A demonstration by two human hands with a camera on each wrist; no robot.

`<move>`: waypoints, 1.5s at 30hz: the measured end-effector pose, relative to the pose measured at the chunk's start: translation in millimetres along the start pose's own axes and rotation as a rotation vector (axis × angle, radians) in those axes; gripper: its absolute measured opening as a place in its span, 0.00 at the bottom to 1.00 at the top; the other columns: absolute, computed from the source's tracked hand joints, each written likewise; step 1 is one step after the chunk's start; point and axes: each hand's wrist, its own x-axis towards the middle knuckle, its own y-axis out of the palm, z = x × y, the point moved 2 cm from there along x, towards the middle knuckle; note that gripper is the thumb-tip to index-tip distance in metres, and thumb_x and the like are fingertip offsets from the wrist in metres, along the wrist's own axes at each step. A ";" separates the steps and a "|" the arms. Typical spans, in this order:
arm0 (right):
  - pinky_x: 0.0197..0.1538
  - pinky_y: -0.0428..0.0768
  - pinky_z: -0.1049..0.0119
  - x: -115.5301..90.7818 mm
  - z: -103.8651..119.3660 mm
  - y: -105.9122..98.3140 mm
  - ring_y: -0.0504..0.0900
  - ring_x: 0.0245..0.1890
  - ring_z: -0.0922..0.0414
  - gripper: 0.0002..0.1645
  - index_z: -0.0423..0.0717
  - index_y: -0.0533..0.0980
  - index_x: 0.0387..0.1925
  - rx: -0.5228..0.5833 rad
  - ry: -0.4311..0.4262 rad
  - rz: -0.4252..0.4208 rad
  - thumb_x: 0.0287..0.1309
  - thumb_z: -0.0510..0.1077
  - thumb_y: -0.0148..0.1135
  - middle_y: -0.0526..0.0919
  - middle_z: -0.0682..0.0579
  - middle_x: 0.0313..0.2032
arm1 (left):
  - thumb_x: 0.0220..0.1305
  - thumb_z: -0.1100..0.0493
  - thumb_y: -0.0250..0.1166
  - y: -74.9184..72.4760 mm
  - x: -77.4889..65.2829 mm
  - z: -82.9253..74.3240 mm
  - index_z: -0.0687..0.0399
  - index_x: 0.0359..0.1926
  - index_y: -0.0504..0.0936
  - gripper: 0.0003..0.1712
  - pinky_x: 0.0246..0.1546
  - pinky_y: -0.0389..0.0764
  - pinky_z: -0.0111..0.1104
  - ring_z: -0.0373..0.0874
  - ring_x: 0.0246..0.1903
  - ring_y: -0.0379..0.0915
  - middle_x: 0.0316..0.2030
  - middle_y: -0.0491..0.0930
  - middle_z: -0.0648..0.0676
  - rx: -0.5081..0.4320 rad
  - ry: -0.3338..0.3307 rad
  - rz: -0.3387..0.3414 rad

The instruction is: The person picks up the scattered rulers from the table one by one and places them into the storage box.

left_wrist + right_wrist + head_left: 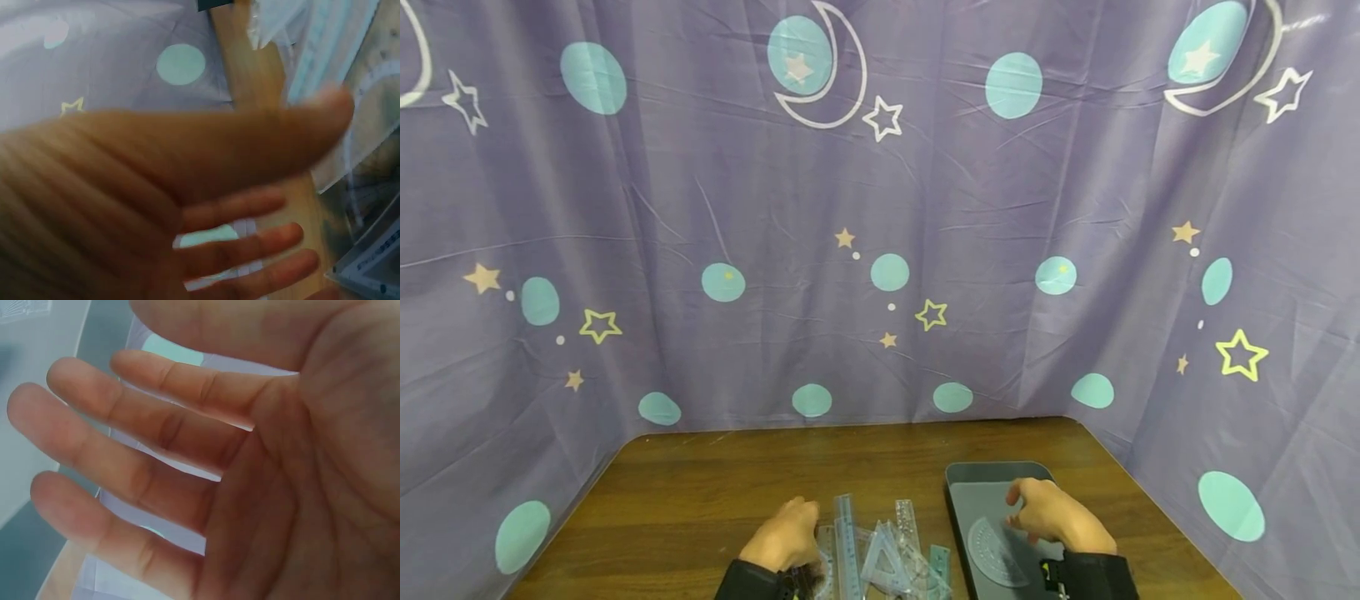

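Tabletop (730,471) | left hand (787,534) near rulers (847,546), seemingly relaxed | right hand (1052,512) above tray (996,472)

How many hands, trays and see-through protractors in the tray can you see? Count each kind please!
Left hand and right hand: 2 hands
Gray tray: 1
Protractor in the tray: 1
Total: 4

1 high head view, forward and down; 2 close wrist views, curtain (955,200) common to all

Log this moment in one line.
left hand: nothing gripped, beside clear ruler | right hand: nothing gripped, above gray tray | protractor: in tray | set square: left of tray
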 end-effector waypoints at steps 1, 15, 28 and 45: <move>0.32 0.78 0.61 -0.7 1.0 -0.6 0.85 0.29 0.49 0.16 0.35 0.79 0.51 -0.006 -0.004 -0.004 0.67 0.38 0.73 0.83 0.46 0.33 | 0.47 0.71 0.85 2.0 1.1 -1.2 0.70 0.51 0.83 0.29 0.62 0.78 0.69 0.74 0.64 0.73 0.61 0.78 0.73 0.019 0.010 0.008; 0.43 0.86 0.48 -2.4 8.9 -2.6 0.84 0.29 0.51 0.17 0.34 0.80 0.53 -0.009 -0.039 -0.006 0.67 0.38 0.73 0.86 0.48 0.36 | 0.31 0.63 0.93 15.5 3.9 -1.2 0.64 0.55 0.81 0.46 0.61 0.77 0.70 0.69 0.62 0.72 0.60 0.78 0.69 0.115 0.024 0.021; 0.42 0.86 0.48 -5.1 9.8 -4.2 0.85 0.32 0.49 0.17 0.35 0.80 0.53 0.013 -0.047 -0.007 0.68 0.39 0.73 0.86 0.47 0.38 | 0.37 0.69 0.90 -3.0 1.5 -5.5 0.66 0.57 0.70 0.48 0.49 0.85 0.60 0.66 0.49 0.79 0.50 0.79 0.68 -0.014 0.087 -0.054; 0.42 0.87 0.49 -11.4 19.8 -6.5 0.86 0.38 0.49 0.15 0.37 0.81 0.52 0.034 -0.143 -0.065 0.68 0.39 0.72 0.87 0.47 0.41 | 0.67 0.85 0.57 -21.3 -6.0 -13.0 0.65 0.61 0.70 0.26 0.26 0.70 0.29 0.41 0.24 0.70 0.26 0.73 0.51 -0.291 0.371 0.013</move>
